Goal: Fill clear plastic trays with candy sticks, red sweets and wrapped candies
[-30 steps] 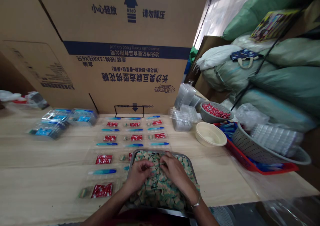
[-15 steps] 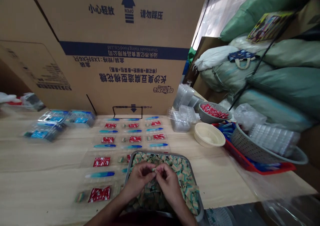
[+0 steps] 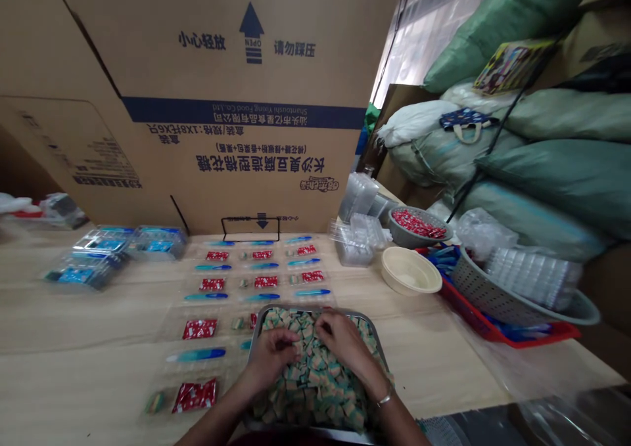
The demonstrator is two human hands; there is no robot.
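Note:
A metal tray [image 3: 258,328] full of small tan-and-green striped pieces [image 3: 315,387] lies at the bottom centre. Over its left part, my left hand [image 3: 272,354] has its fingers pinched around one small piece [image 3: 296,347]. My right hand [image 3: 340,337] is over the tray's upper right part, its fingers bent down among the pieces; whatever they hold is hidden. Left of the tray, clear plastic packs carry red packets [image 3: 195,395], blue pens [image 3: 198,354] and, in several of them, a striped piece [image 3: 154,403].
A big cardboard box [image 3: 236,170] stands behind the packs. To the right are a cream bowl [image 3: 411,272], a grey basket of red packets [image 3: 419,226], a red tray [image 3: 537,337] and a large grey basket [image 3: 478,288]. Stacked blue packs [image 3: 103,242] sit at the left.
My hands, together over the tray before, have come apart. The right one has moved up and right, and the left one slightly left and down. The camera view has shifted a little.

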